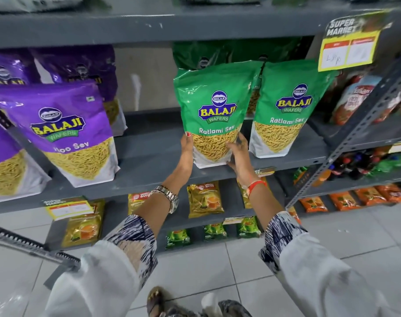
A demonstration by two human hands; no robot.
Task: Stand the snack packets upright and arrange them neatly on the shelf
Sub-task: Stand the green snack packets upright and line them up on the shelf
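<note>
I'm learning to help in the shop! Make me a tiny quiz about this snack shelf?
1. True or false: both hands are holding the green Ratlami Sev packet.
2. What colour are the packets at the left end of the same shelf?
3. Which wrist wears the watch: A left, B right?

Key
1. True: the left hand and right hand grip its lower sides.
2. Purple.
3. A.
</note>
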